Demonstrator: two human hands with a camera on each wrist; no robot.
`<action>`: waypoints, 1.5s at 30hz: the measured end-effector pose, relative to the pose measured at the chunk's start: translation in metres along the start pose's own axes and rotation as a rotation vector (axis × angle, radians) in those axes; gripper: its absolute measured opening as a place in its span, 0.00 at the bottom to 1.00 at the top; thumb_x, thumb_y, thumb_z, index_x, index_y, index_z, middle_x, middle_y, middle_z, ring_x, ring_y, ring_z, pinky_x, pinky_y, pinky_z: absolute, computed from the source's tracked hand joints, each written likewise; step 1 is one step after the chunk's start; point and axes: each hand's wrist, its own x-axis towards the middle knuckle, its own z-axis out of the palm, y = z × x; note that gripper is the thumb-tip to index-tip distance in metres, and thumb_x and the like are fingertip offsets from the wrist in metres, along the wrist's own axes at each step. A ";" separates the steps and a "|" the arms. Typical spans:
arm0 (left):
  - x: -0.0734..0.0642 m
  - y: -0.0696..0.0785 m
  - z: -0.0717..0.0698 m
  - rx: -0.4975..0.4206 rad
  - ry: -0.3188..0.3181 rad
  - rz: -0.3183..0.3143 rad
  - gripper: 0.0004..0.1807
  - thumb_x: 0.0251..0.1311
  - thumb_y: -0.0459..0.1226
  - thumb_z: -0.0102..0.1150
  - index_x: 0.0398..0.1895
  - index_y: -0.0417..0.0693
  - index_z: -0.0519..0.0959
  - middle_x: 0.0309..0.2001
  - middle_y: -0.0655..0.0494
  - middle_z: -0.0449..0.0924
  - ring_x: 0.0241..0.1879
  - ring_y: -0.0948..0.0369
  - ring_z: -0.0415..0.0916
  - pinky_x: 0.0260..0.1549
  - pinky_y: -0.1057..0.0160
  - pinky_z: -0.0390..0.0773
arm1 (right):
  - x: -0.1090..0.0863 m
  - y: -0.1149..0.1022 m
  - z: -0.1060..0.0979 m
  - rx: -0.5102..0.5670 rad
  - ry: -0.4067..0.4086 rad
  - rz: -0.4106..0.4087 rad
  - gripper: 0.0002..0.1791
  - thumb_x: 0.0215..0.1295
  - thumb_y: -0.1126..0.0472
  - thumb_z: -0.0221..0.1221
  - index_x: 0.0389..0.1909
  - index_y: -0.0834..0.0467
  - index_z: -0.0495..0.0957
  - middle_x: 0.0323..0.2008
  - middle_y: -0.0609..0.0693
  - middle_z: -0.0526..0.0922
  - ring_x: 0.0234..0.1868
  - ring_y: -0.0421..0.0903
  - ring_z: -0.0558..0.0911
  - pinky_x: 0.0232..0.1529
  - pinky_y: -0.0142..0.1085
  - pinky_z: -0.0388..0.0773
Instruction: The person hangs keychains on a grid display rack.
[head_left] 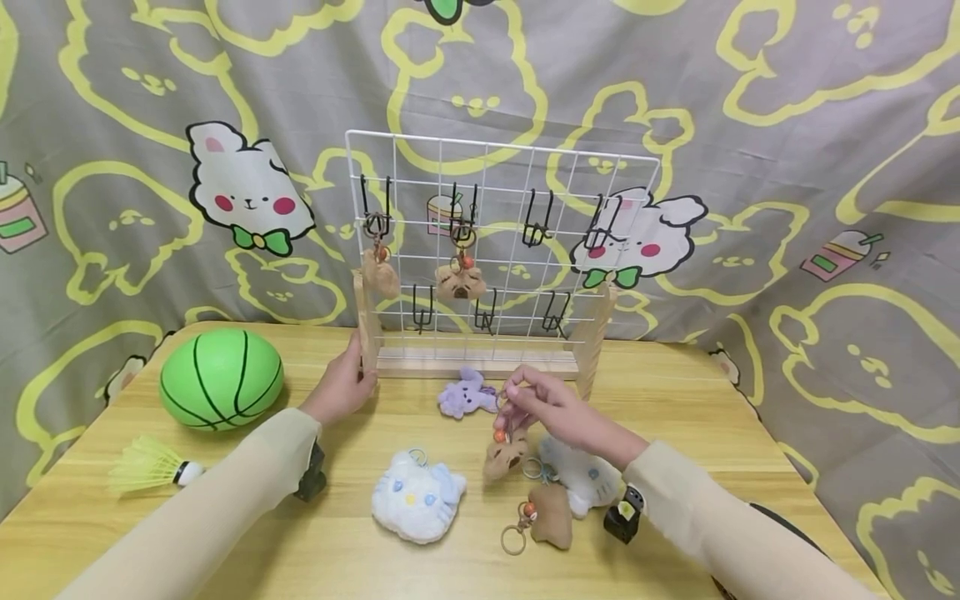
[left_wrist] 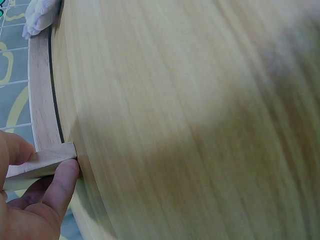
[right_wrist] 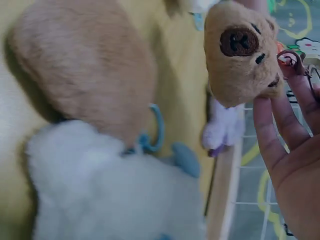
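My left hand [head_left: 345,385] grips the wooden side stand [left_wrist: 47,159] of a white wire grid rack [head_left: 480,250], thumb on one face and fingers on the other. A brown plush keychain [right_wrist: 239,52] with a dark embroidered snout dangles from my right hand [head_left: 558,408], which pinches it near its ring and strap. In the head view it hangs low over the table, before the rack. Two similar brown plush keychains, one at the left [head_left: 381,275] and one beside it [head_left: 461,282], hang from upper black hooks. Other hooks [head_left: 537,221] hold nothing.
A purple plush [head_left: 467,395] lies by the rack's base. Nearer are a white cat-face plush [head_left: 417,500], another white plush [head_left: 581,475] and a brown plush [head_left: 551,517] with a ring. A green ball [head_left: 222,379] and yellow shuttlecock [head_left: 150,467] sit at left.
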 end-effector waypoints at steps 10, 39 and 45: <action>0.000 -0.001 0.001 0.000 -0.013 -0.013 0.43 0.70 0.24 0.49 0.83 0.36 0.40 0.73 0.22 0.63 0.68 0.29 0.71 0.57 0.37 0.83 | 0.007 -0.034 -0.029 -0.083 0.233 -0.166 0.12 0.84 0.65 0.43 0.49 0.71 0.70 0.41 0.68 0.88 0.37 0.39 0.89 0.39 0.38 0.90; 0.001 0.002 -0.003 -0.017 -0.026 -0.011 0.42 0.71 0.23 0.49 0.83 0.35 0.41 0.73 0.22 0.64 0.66 0.28 0.73 0.55 0.38 0.85 | 0.062 -0.100 -0.059 -0.056 0.648 -0.271 0.07 0.86 0.54 0.41 0.49 0.51 0.66 0.35 0.38 0.89 0.34 0.39 0.87 0.37 0.30 0.84; 0.001 0.004 -0.003 -0.013 -0.033 -0.024 0.42 0.72 0.23 0.49 0.83 0.36 0.41 0.73 0.21 0.63 0.66 0.28 0.73 0.55 0.38 0.85 | 0.066 -0.091 -0.060 -0.052 0.657 -0.206 0.09 0.86 0.55 0.41 0.51 0.56 0.65 0.38 0.44 0.90 0.35 0.38 0.87 0.39 0.30 0.84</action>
